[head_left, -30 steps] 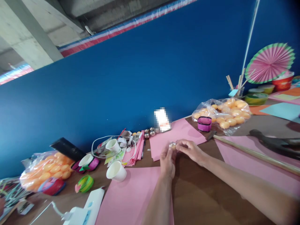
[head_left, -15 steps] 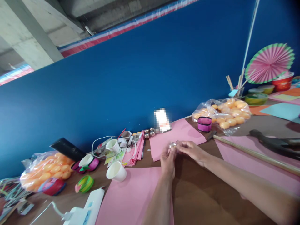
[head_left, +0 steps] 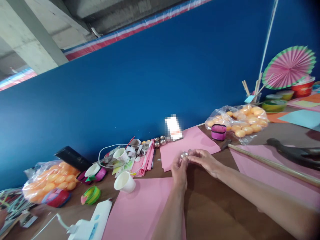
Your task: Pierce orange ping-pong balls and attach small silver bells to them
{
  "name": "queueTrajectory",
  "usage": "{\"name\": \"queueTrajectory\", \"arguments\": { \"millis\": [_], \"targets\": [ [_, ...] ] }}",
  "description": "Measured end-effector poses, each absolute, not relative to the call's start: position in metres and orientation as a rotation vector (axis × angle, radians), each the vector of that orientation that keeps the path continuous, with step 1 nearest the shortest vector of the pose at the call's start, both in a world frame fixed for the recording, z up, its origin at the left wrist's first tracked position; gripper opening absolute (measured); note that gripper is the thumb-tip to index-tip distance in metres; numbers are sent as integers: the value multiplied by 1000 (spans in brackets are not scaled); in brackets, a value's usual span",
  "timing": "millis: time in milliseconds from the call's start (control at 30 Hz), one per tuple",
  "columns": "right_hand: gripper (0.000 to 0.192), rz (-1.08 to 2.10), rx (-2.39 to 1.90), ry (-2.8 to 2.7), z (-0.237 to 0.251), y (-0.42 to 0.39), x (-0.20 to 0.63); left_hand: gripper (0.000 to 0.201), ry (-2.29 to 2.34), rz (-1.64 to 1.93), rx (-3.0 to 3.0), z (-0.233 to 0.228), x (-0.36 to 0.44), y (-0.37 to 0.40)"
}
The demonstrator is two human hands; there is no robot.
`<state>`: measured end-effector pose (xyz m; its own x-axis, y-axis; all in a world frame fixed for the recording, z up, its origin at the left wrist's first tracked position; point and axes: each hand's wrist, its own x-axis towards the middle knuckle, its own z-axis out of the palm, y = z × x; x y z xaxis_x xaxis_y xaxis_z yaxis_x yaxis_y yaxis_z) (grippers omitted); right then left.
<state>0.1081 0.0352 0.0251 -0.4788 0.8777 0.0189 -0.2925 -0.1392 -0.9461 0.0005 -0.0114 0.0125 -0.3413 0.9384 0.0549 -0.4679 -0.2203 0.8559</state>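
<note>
A small shiny silver ball [head_left: 184,154] sits between the fingertips of both hands, over the near edge of a pink paper sheet [head_left: 192,141]. My left hand [head_left: 179,171] is closed on it, thumb and fingers holding it from below and the left. From the right, my right hand [head_left: 203,161] pinches at its side, fingertips bent inward; some of them are hidden. Several similar metal balls [head_left: 160,141] rest in a cluster beside the sheet's far left corner. Just right of them stands a blurred-out bright screen [head_left: 173,128].
A white paper cup [head_left: 125,182] stands on another pink sheet [head_left: 140,210]. At lower left lies a white power strip [head_left: 93,220]. Bags of orange balls [head_left: 247,121] sit on both sides. A long-handled hammer [head_left: 272,163] and a dark curved tool [head_left: 290,153] lie to the right.
Both hands stay nearly in place with the silver ball between them. The view has shifted very slightly; nothing else has visibly moved.
</note>
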Motion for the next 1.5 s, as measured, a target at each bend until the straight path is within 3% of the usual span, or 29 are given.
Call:
{"name": "queueTrajectory", "arguments": {
  "millis": [767, 1133, 1500],
  "targets": [
    [24, 1723, -777, -1268, 12, 42, 106, 37, 860, 1728, 578, 19, 4, -14],
    [29, 1177, -761, -1724, 11, 37, 103, 34, 916, 1725, 549, 14, -1, -13],
    [28, 943, -825, -1877, 35, 33, 102, 30, 795, 1716, 555, 10, -7, -9]
  ]
}}
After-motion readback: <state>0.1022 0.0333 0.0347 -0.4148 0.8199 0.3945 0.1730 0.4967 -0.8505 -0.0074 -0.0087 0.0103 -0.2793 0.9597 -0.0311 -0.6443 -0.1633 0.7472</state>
